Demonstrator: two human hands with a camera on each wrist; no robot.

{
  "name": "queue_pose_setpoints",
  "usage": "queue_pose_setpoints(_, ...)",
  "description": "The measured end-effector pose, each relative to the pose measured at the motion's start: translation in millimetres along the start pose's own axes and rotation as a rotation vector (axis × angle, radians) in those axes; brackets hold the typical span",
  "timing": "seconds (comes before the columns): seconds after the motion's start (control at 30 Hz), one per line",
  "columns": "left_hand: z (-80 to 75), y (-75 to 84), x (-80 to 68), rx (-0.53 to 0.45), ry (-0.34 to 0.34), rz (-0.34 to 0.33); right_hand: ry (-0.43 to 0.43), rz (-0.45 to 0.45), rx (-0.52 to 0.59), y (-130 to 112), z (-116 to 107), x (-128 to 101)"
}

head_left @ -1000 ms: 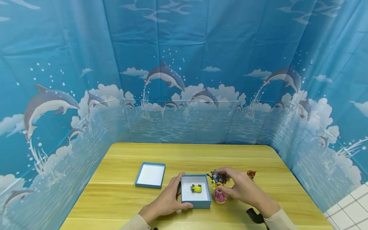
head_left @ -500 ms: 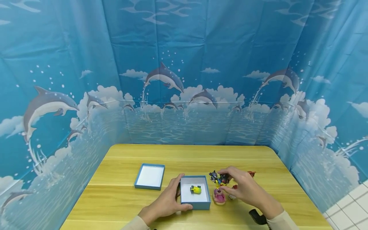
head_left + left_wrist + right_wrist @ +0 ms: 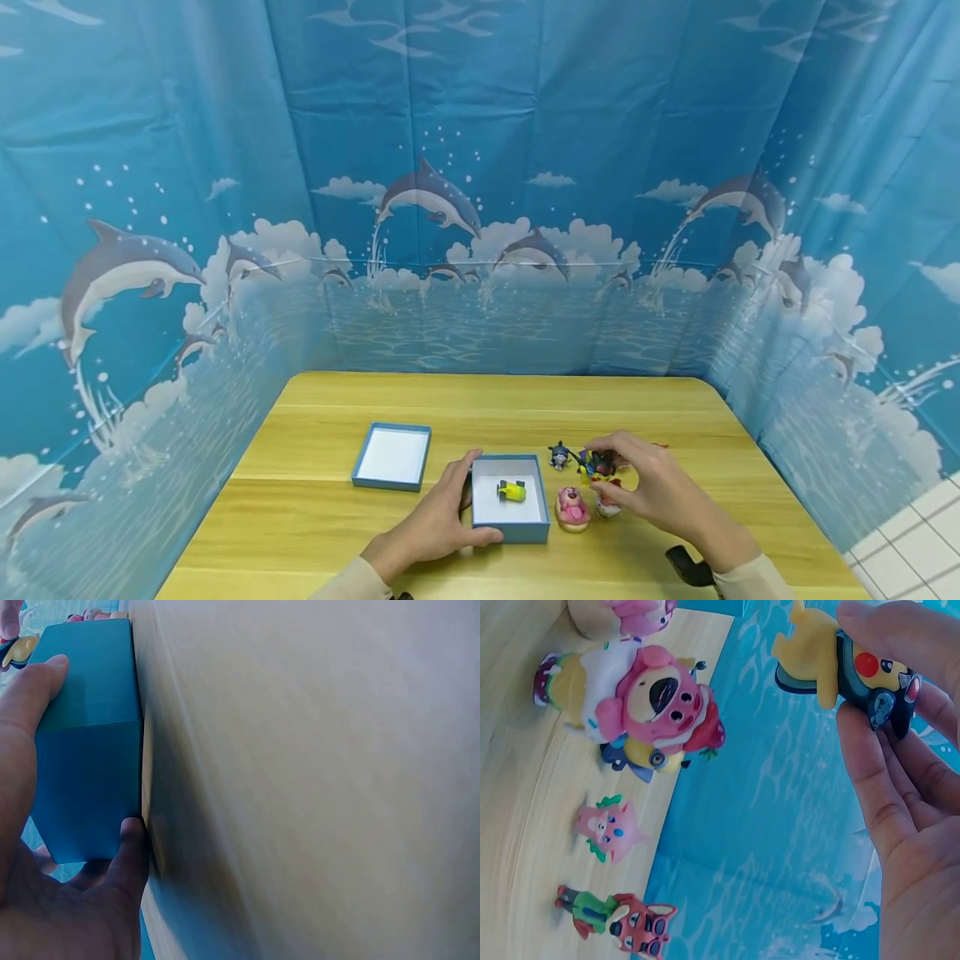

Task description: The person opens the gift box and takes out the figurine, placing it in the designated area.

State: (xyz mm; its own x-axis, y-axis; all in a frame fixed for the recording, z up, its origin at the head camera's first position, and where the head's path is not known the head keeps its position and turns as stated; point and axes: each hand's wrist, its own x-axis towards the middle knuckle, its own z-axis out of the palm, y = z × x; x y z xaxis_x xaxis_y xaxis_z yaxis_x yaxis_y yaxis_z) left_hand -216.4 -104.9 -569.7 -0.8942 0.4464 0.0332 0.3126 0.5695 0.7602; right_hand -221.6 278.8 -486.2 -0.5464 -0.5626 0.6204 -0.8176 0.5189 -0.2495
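Observation:
My left hand (image 3: 459, 504) grips the near left corner of an open blue box (image 3: 511, 528) on the table, thumb at the front and fingers along the left wall. In the left wrist view the left hand (image 3: 75, 772) clasps the blue box (image 3: 86, 742) the same way. A small yellow toy (image 3: 512, 491) lies inside it. My right hand (image 3: 615, 471) pinches a yellow-and-black figure (image 3: 595, 464) just above the table, right of the box. In the right wrist view the figure (image 3: 840, 667) sits between the thumb and fingertips (image 3: 870, 750).
A pink bear figure (image 3: 573, 507) stands beside the box's right wall, with a blue-grey figure (image 3: 558, 455) behind it. A small pink figure (image 3: 609, 825) and a red fox figure (image 3: 622, 919) stand farther right. The box lid (image 3: 393, 456) lies to the left. Blue curtains surround the wooden table (image 3: 450, 400).
My right hand has moved right with the yellow-and-black figure, away from the blue-grey figure, and the pink bear now shows in full. The left hand has kept its hold on the box.

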Motion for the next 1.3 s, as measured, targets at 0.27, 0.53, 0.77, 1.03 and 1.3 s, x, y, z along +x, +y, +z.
queue_pose_setpoints(0.27, 1.3, -0.2, 0.2, -0.025, -0.004, -0.004, 0.006, 0.015, -0.030, 4, -5, -6)
queue_pose_setpoints(0.53, 1.9, -1.3, 0.2, -0.020, 0.002, -0.005, 0.018, 0.011, -0.056, 9, -10, -11)
queue_pose_setpoints(0.77, 1.6, -1.0, 0.2, -0.012, 0.002, -0.005, 0.040, 0.000, -0.071, 15, -13, -16)
queue_pose_setpoints(1.03, 0.2, 0.1, 0.8, -0.010, 0.000, -0.007, 0.053, 0.024, -0.100, 21, -17, -21)
queue_pose_setpoints(1.3, -0.3, -1.2, 1.3, -0.005, 0.006, -0.005, 0.063, 0.043, -0.113, 25, -22, -25)
